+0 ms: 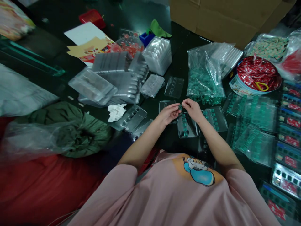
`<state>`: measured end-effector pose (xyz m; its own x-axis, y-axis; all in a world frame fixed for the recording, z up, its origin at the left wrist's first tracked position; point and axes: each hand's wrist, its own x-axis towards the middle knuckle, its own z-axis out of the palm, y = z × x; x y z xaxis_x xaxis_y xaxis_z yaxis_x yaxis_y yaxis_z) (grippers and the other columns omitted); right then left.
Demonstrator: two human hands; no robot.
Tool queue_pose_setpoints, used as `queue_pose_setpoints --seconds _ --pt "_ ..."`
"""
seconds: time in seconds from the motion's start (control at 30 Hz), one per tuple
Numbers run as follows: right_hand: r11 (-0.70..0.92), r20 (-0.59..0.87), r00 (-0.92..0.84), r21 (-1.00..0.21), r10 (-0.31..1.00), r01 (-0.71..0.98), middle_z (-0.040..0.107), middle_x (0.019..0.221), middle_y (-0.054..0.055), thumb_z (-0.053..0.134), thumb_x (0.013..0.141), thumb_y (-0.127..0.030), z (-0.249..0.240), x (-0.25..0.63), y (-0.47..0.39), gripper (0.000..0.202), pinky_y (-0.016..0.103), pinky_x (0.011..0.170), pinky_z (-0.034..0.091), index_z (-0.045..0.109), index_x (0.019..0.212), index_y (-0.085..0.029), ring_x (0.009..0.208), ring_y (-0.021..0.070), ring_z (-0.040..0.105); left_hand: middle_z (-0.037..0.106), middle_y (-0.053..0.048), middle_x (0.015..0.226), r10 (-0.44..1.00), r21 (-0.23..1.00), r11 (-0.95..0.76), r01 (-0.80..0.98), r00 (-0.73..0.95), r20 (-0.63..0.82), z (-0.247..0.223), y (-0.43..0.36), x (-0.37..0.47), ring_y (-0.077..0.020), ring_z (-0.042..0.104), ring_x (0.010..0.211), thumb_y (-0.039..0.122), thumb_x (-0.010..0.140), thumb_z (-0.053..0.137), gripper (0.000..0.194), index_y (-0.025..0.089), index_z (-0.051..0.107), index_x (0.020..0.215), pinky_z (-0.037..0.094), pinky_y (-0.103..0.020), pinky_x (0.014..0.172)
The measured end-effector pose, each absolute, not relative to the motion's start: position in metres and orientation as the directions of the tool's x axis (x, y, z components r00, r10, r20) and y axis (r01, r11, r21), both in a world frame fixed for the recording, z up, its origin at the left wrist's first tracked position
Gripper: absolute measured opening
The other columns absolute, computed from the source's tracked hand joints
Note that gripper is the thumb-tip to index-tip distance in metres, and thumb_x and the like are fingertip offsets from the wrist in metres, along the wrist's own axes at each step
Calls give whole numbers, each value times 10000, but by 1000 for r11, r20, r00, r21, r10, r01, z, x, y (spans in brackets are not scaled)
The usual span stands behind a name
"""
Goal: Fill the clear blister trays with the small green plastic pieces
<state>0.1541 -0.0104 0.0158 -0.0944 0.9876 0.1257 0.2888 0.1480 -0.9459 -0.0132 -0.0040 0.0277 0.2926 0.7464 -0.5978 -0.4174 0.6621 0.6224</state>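
Observation:
My left hand (169,114) holds a small dark green plastic piece (180,107) at its fingertips. From the other side, my right hand (193,110) pinches at the edge of the same piece; its exact shape is too small to make out. Just below the hands lies a clear plastic blister tray (185,126) with a row of green pieces in it. Another clear tray (215,118) with green pieces sits beneath my right forearm. Partly behind my left hand is a further clear tray (164,105). A bag of green pieces (204,78) stands beyond my right hand, some spilling at its mouth.
Stacked clear trays (122,84) stand at the left, near crumpled white tissue (116,112). A round tin (256,75) of red packets with yellow-handled scissors is at the right. Filled trays (256,125) and finished-looking packs (290,138) line the right side. A cardboard box (225,20) stands behind.

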Motion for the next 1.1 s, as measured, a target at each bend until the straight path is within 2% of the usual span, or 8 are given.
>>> queue_pose_setpoints --seconds 0.2,0.47,0.67,0.83,0.93,1.1 --pt "157 119 -190 -967 974 200 679 897 15 610 797 -286 14 158 -12 186 291 743 489 621 963 -202 841 163 638 705 -49 729 757 643 648 -409 258 -600 28 -3 -14 -112 686 642 32 795 682 180 106 708 958 473 -158 535" --pt "246 176 -218 -901 960 358 681 854 15 563 783 -185 25 156 -15 181 285 738 494 643 945 -200 805 158 636 714 -69 711 777 702 628 -335 231 -585 28 -6 -14 -116 691 642 20 787 684 154 81 735 919 474 -155 536" --pt "193 139 -187 -932 972 308 674 794 12 553 834 -232 18 157 -14 209 287 730 503 663 1003 -174 743 151 633 699 -63 686 748 657 662 -360 267 -608 27 -4 -15 -112 679 603 17 792 670 137 76 711 908 460 -154 507" --pt "405 283 -322 -809 904 426 691 943 64 527 900 -213 27 160 -16 223 328 829 495 694 1048 -203 880 192 637 689 -47 680 760 672 647 -360 232 -607 26 -5 -16 -111 674 597 48 770 717 146 87 686 907 437 -148 484" --pt "437 285 -358 -762 889 477 685 972 79 506 927 -214 30 160 -15 200 338 841 486 691 1002 -208 912 209 629 679 -33 669 766 686 641 -345 232 -599 27 -7 -16 -102 666 593 68 742 759 167 94 681 887 432 -145 488" --pt "460 269 -394 -695 879 552 647 900 68 480 946 -198 26 161 -9 173 318 799 459 652 935 -196 842 195 595 665 -29 646 763 702 646 -299 229 -604 28 -9 -18 -97 655 587 84 721 784 171 94 687 862 422 -145 492"
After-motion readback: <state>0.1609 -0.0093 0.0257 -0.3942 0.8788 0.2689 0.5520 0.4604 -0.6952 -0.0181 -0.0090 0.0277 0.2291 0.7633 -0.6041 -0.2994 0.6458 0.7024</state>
